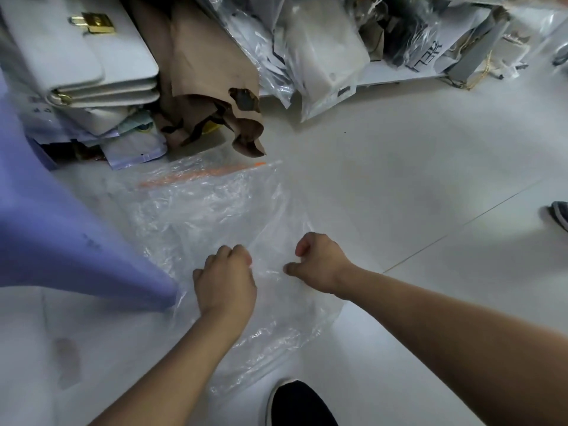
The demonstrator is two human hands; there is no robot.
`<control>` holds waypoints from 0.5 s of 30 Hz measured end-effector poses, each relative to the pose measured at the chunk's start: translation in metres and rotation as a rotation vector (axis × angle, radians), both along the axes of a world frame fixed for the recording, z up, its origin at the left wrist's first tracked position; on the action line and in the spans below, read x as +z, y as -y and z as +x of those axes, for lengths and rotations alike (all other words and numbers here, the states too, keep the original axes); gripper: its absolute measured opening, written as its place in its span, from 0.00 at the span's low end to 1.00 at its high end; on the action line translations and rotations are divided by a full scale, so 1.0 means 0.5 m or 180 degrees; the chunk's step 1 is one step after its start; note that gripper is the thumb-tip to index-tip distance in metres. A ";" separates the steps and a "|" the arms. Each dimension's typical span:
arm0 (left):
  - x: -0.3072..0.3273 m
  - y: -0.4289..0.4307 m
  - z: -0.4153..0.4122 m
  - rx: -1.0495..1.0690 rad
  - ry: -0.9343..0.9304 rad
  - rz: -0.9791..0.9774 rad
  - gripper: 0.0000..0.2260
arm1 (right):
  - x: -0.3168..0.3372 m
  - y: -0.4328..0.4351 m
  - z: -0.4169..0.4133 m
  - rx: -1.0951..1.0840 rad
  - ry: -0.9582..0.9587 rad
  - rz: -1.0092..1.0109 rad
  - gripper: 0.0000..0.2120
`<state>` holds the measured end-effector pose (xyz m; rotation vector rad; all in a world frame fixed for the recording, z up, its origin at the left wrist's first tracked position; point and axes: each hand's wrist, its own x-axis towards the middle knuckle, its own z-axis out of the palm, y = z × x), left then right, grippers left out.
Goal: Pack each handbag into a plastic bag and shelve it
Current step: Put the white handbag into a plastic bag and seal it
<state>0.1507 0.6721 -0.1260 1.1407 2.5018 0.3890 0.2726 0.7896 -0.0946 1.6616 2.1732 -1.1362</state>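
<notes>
A clear plastic bag (pixel 212 216) with an orange zip strip lies crumpled on the white floor. My left hand (pixel 226 279) and my right hand (pixel 318 261) are close together on its near part, each with curled fingers pinching the film. White handbags (pixel 80 56) with gold clasps lie stacked at the upper left, apart from both hands.
A purple plastic stool (pixel 55 229) stands at the left, its leg on the bag's edge. Torn brown paper (pixel 212 78) lies behind the bag. Several bagged handbags (pixel 325 53) crowd a low shelf at the top. My black shoe (pixel 301 404) is at the bottom; another shoe (pixel 559 215) shows at the right edge.
</notes>
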 end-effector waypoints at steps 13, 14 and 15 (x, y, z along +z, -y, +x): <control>0.278 -0.074 -0.016 -0.0410 0.1320 0.1876 0.14 | 0.192 -0.079 -0.069 -0.1598 -0.2413 -0.0398 0.06; 0.308 -0.072 -0.024 -0.0378 0.1198 0.1889 0.12 | 0.229 -0.080 -0.070 -0.1519 -0.2587 -0.0370 0.04; 0.339 -0.068 -0.038 -0.0289 0.0988 0.2006 0.09 | 0.271 -0.080 -0.072 -0.1484 -0.2775 -0.0354 0.05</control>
